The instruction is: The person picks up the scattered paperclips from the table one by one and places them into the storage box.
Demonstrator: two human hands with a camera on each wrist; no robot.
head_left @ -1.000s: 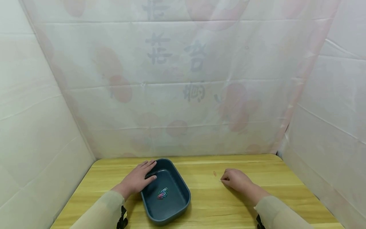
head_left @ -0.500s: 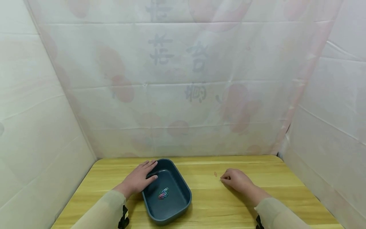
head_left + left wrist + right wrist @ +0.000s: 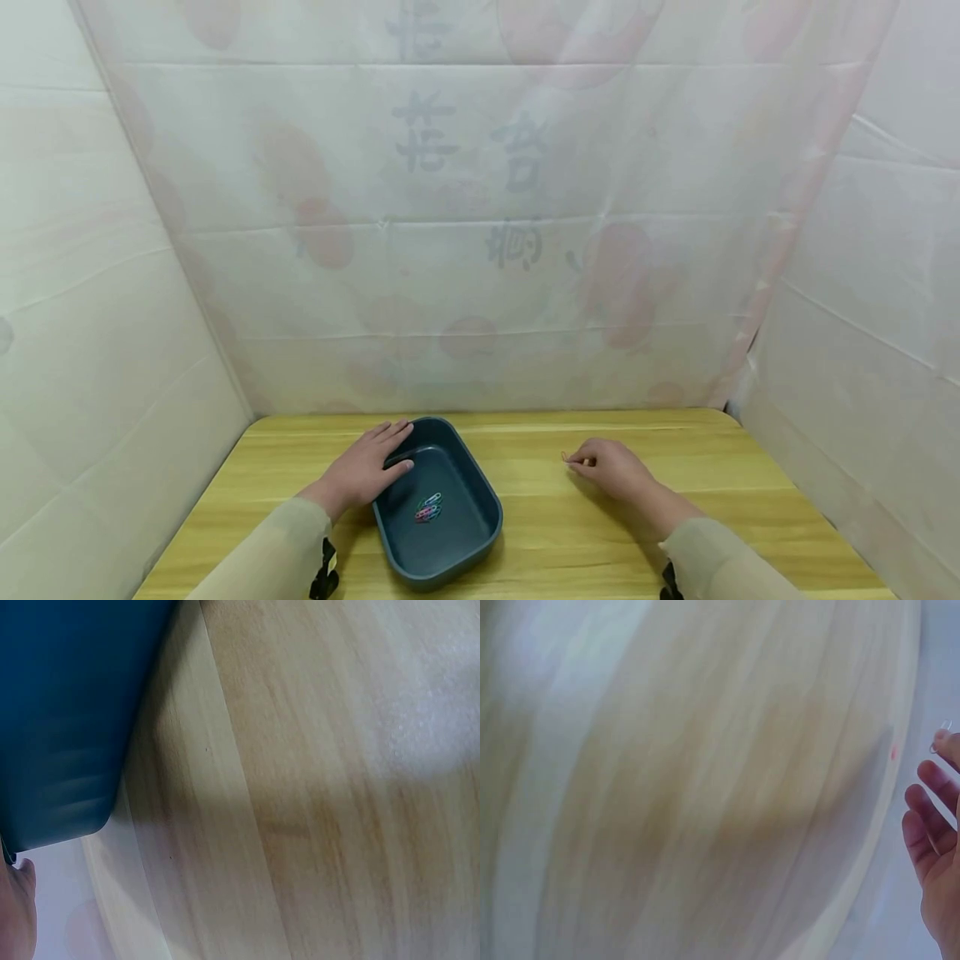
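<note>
hands [image 3: 611, 468] maybe pinching paperclip [image 3: 940, 736], bin [image 3: 480, 487]

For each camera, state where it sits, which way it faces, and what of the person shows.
Head: worn on the head, facing forward and down at the wooden table, the dark blue plastic tray, both sleeves, the left hand and the right hand.
Left wrist: close above the table, facing the tray's outer wall; only a sliver of hand shows.
Right wrist: close above the table; fingertips show at the right edge.
All three views share the table.
</note>
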